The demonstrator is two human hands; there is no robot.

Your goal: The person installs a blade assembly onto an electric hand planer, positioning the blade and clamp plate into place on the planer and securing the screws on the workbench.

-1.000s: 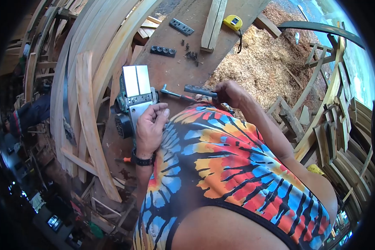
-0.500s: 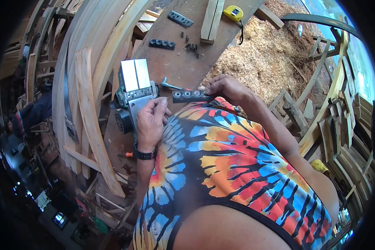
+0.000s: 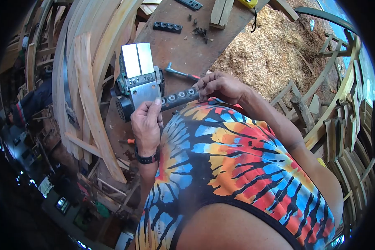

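Observation:
A dark metal bar with several round recessed holes (image 3: 180,97) spans between my two hands, in front of my chest. My right hand (image 3: 221,86) pinches its right end between thumb and fingers. At the other end, the thumb and fingers of my left hand (image 3: 147,125) close on the bar. Just beyond the left hand lies an upturned electric planer (image 3: 137,62), its shiny sole plates facing up. A small wrench with a red and dark handle (image 3: 181,73) rests on the board behind the bar.
On the brown board (image 3: 187,46) lie a second dark holed bar (image 3: 168,27), loose dark bolts (image 3: 201,33), a grooved wood block (image 3: 221,14) and a yellow tape measure (image 3: 249,3). Long planks (image 3: 91,100) stand left; wood shavings (image 3: 262,54) cover the ground right.
The bar has tilted, its left end now lower and closer to the planer. My left hand, earlier apart from it, has taken hold of that end. The view has shifted slightly.

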